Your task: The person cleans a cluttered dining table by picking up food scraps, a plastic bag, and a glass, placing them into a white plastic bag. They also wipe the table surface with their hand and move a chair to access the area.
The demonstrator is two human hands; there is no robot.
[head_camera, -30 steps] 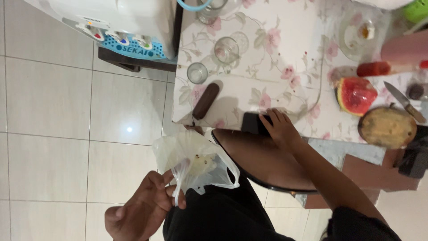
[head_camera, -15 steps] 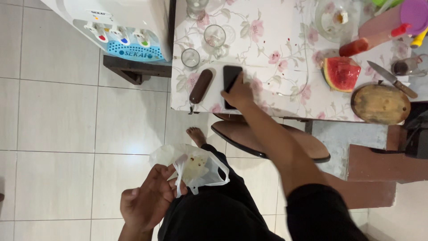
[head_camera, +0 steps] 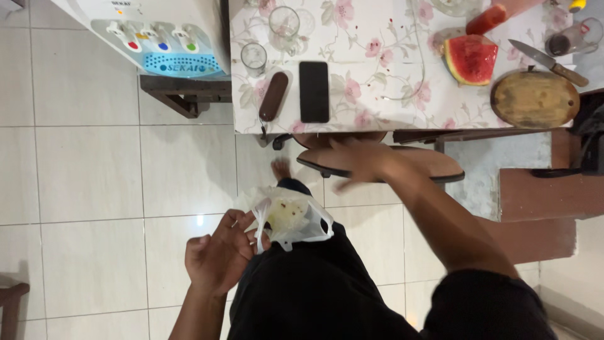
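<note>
1. The left hand pinches a thin plastic bag by its handles, beside the lap
2. The right hand, fingers spread and blurred, hovers empty below the table edge, near a black phone

A thin, translucent white plastic bag, crumpled and holding something pale and yellowish, hangs pinched in the left hand. A black rectangular phone lies flat on the flowered tablecloth, its screen dark. The white dispenser carries a blue perforated label panel, possibly a grille.
</note>
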